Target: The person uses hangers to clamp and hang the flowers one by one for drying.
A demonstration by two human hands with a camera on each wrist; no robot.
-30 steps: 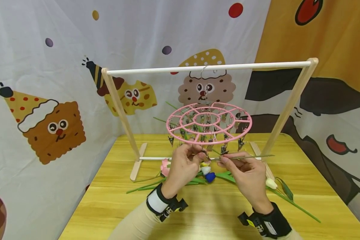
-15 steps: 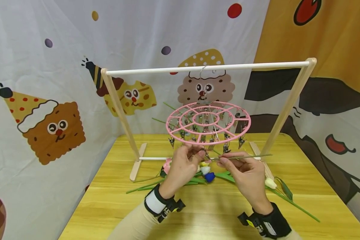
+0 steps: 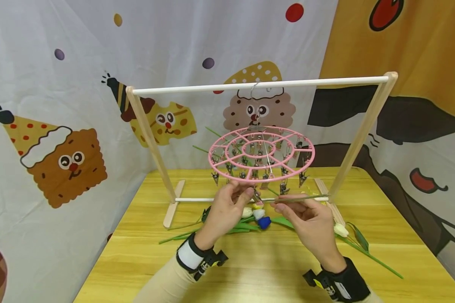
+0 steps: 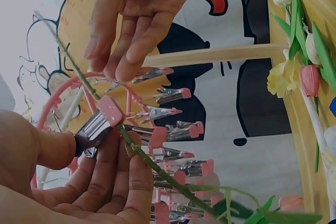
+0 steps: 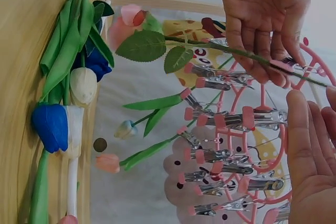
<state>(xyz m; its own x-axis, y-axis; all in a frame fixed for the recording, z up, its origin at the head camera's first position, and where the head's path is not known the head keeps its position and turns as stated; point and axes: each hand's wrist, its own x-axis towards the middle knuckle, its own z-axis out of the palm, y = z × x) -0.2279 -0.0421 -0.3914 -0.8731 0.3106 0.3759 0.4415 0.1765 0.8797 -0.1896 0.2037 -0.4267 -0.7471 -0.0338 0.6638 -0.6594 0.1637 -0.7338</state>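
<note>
Right hand (image 3: 311, 221): fingers loose, by the stem of the pink rose (image 5: 140, 46); can't tell if touching. Left hand (image 3: 227, 206): fingers pinching the metal clip (image 4: 95, 129), which sits on that stem, under the pink hanger (image 3: 258, 181). Blue tulip (image 3: 264, 222) lies on the counter (image 3: 250, 269). Hanger hooked on the white rail (image 3: 288, 84).

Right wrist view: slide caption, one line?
Left hand pinches a clip at the rose stem; two clipped tulips hang nearby.
</note>
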